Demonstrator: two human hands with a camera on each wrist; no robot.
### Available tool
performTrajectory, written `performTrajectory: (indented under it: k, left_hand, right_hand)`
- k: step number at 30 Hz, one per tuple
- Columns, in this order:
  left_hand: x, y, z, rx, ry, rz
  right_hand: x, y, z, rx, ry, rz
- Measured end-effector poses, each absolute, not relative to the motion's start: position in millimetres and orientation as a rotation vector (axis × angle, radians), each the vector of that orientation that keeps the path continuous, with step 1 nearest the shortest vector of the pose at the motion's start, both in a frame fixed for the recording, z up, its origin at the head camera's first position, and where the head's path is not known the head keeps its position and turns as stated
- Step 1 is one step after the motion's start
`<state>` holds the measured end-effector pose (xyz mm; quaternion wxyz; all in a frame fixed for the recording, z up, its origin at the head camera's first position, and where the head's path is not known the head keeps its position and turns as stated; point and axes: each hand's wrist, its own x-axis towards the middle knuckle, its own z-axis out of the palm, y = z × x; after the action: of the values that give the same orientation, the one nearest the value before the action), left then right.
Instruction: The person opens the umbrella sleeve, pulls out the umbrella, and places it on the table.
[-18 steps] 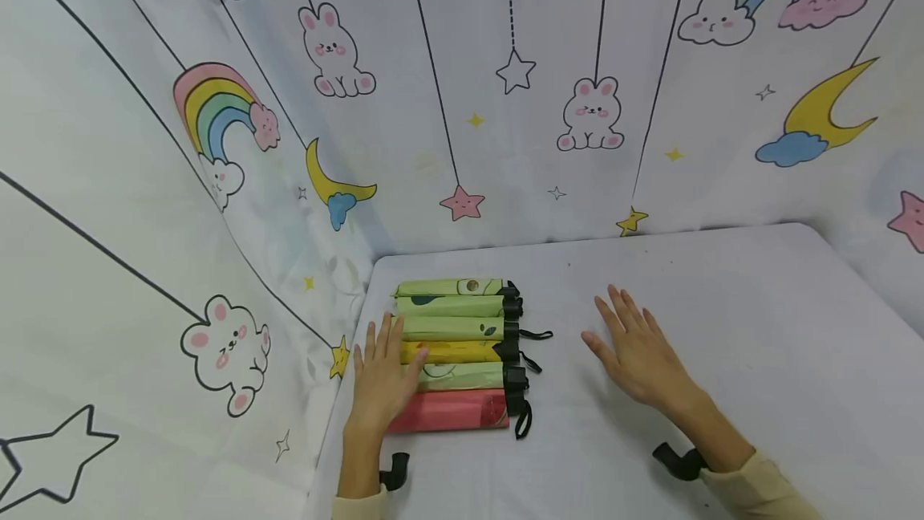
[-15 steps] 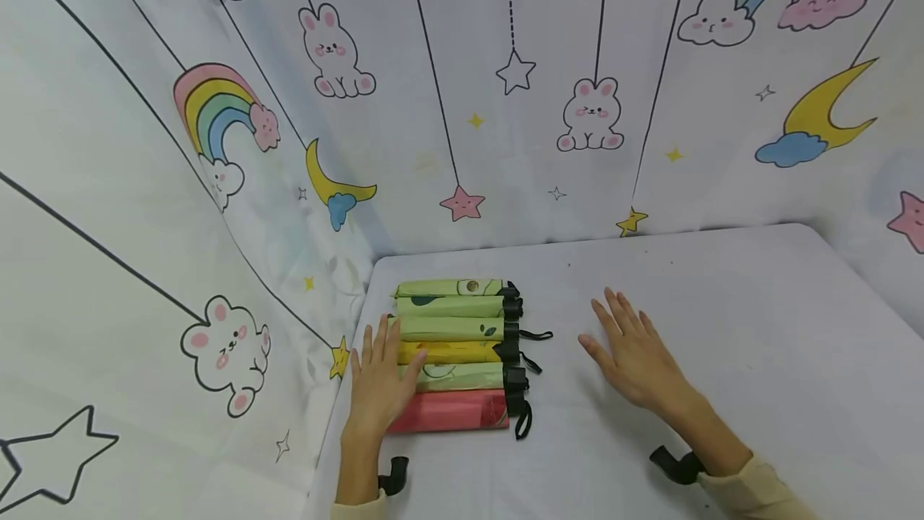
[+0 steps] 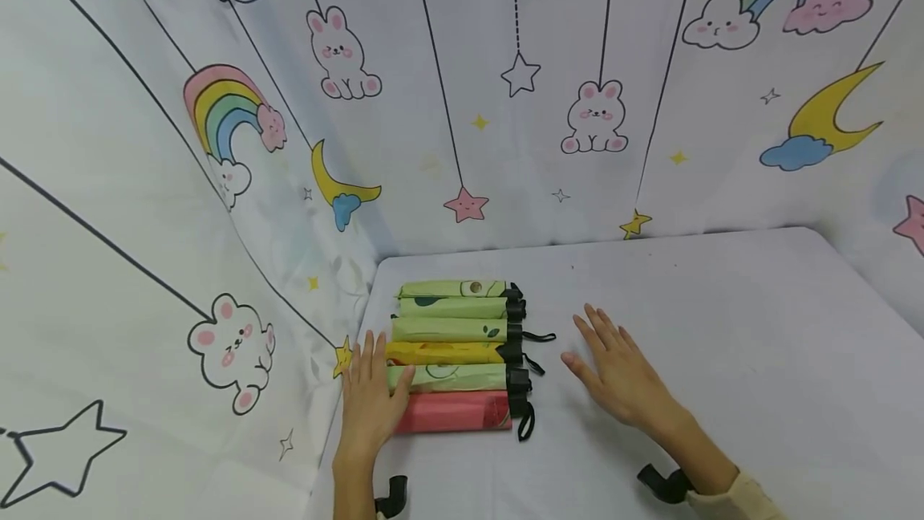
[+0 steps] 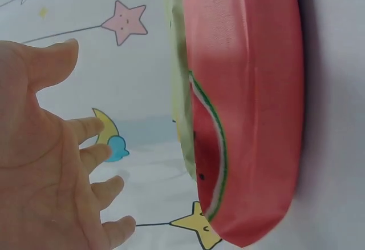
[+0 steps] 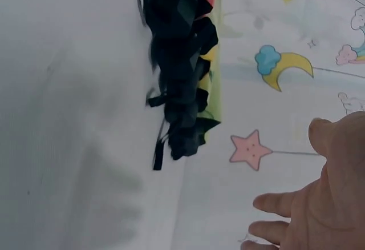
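Several folded umbrellas lie side by side in a row, their black handles to the right. Nearest is a red watermelon umbrella [image 3: 455, 412], large in the left wrist view. Behind it come a pale green umbrella [image 3: 462, 377], a yellow umbrella [image 3: 447, 354] and more green umbrellas [image 3: 447, 330]. My left hand [image 3: 370, 412] hovers at the left ends of the near umbrellas, fingers straight, holding nothing. To the right of the handles, my right hand [image 3: 622, 383] hangs over the table with extended fingers, nothing in it. The right wrist view shows the black handles [image 5: 177, 61] in line.
The white table [image 3: 758, 343] runs back to a cloth wall [image 3: 534, 167] printed with rabbits, stars and rainbows. Another cloth side [image 3: 130, 327] borders the table on the left. Wrist straps [image 3: 351, 336] loop from some handles, such as this black strap loop [image 3: 527, 422].
Both hands have drifted left and slightly toward me; the left hand now covers less of the umbrellas. The umbrellas keep their places, and the head view has shifted a little.
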<state>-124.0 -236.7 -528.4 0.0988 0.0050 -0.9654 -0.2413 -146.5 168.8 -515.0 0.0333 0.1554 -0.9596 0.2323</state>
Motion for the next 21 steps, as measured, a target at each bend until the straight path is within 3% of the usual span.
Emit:
performTrajectory:
  k: [21]
  left_hand:
    - [-96.0, -242.7, -530.5, 0.151, -2.742, -0.892]
  right_hand:
    - [-128.0, 129.8, -528.7, 0.485, -2.909, 0.827]
